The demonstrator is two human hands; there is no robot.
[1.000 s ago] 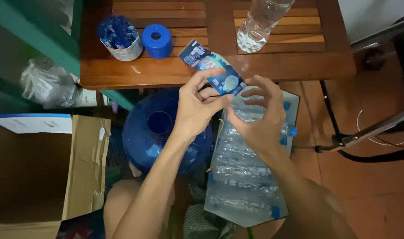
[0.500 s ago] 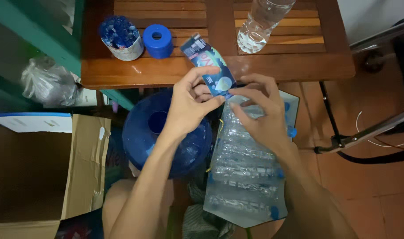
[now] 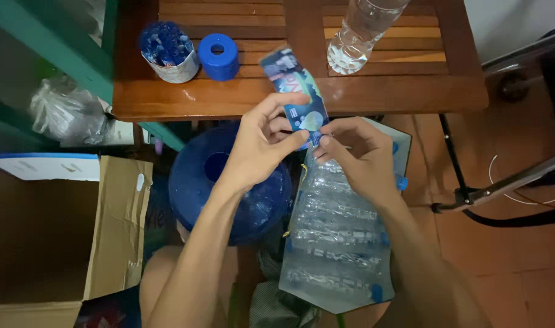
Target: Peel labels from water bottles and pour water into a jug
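My left hand (image 3: pixel 259 146) and my right hand (image 3: pixel 356 155) both pinch a blue printed label strip (image 3: pixel 296 91) at its lower end, holding it upright just in front of the wooden table's edge (image 3: pixel 289 100). Under my right hand lies a shrink-wrapped pack of clear plastic bottles (image 3: pixel 335 237) with blue caps. A large blue water jug (image 3: pixel 226 182) stands below my left forearm, its round opening showing.
On the table stand a cup of blue caps (image 3: pixel 168 48), a blue cap ring (image 3: pixel 218 56) and a clear plastic bottle (image 3: pixel 359 36). An open cardboard box (image 3: pixel 52 243) sits at the left, a crumpled plastic bag (image 3: pixel 65 112) above it. Metal legs and cables (image 3: pixel 502 188) cross the tiled floor on the right.
The label has been drawn up and straightened from a curled bundle at my fingertips. Both hands shifted slightly lower over the bottle pack.
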